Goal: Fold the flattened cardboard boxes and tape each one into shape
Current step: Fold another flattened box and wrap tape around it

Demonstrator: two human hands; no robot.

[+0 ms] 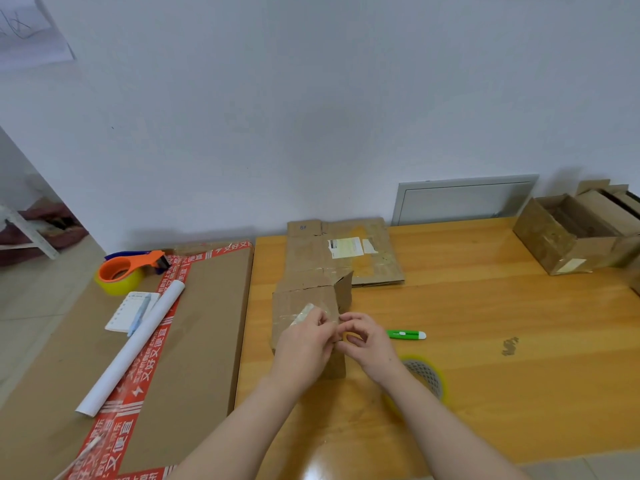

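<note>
Two hands at box [294, 296] by left edge of worktop [485, 306]: left hand [304, 344] pinches tape strip [303, 312], right hand [365, 341] pinches its end, I judge. Keep taut, smooth along seam.

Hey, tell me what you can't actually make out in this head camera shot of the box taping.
All in the head view:
- Small cardboard box: near end hidden by the left hand and right hand.
- Tape strip in the left hand's grip: transparent, its far end is lost.
- Right hand's grip: curled fingers hide what it pinches.
- Yellow tape roll: partly behind the right forearm.
- Label on the flattened box: print too small.
</note>
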